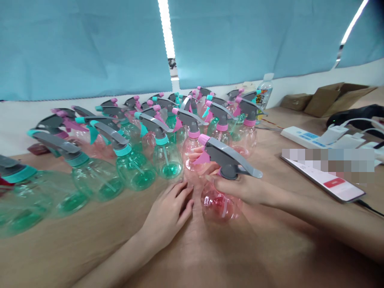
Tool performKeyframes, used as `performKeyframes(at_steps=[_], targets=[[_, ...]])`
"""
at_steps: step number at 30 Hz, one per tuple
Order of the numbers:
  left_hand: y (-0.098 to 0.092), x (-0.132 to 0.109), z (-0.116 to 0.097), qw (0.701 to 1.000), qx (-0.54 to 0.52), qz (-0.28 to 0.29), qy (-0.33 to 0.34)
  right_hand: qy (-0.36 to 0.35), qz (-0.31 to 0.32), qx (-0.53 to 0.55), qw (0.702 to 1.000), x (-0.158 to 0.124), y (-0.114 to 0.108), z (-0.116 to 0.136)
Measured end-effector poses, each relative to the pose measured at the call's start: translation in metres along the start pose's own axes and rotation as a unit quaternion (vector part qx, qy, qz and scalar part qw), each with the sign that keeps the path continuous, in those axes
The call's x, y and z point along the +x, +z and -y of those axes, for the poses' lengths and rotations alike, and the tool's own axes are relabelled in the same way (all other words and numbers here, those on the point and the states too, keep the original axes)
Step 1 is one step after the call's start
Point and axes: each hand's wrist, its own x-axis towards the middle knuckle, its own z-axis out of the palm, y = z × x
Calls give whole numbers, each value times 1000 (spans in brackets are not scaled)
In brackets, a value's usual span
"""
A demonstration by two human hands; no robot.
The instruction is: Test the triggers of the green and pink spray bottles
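A pink spray bottle (220, 204) with a grey and pink trigger head stands near the middle of the wooden table (192, 256). My right hand (237, 186) is wrapped round its neck, just under the trigger head. To the left of it, my left hand (172, 208) rests on the table with its fingers apart and nothing in it. Just beyond my left fingertips stands a green spray bottle (168, 158) with a teal collar. Another pink spray bottle (193, 146) is behind the held one, partly hidden by my right fingers.
Several more green and pink spray bottles (135, 166) crowd the left and back. At the right lie a phone (324, 176), a white power strip (306, 138) with cables and an open cardboard box (333, 100). A water bottle (265, 94) stands by the wall.
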Motion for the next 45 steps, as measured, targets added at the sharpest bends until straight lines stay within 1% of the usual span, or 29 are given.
performKeyframes(at_steps=[5, 15, 21, 25, 28, 31, 36, 39, 41, 45], targets=[[0, 0, 0, 1000, -4, -3, 0, 32, 1, -16, 999, 0, 1, 2], [0, 0, 0, 1000, 1, 9, -2, 28, -7, -19, 999, 1, 0, 3], [0, 0, 0, 1000, 0, -1, 1, 33, 5, -26, 999, 0, 0, -2], [0, 0, 1, 1000, 5, 3, 3, 42, 15, -28, 999, -1, 0, -3], [1, 0, 1, 1000, 8, 5, 3, 45, 11, -48, 998, 0, -2, 0], [1, 0, 2, 1000, 9, 3, 0, 31, 15, -62, 997, 1, -4, 3], [2, 1, 2, 1000, 2, 0, 5, -31, 26, -44, 998, 3, -7, 9], [3, 1, 2, 1000, -2, -5, 6, -47, 23, -43, 998, 2, -7, 11], [3, 1, 2, 1000, -1, -6, 6, -40, 21, -45, 998, 2, -7, 10], [2, 0, 2, 1000, 1, -3, 6, 2, 10, -41, 999, 1, -5, 5]])
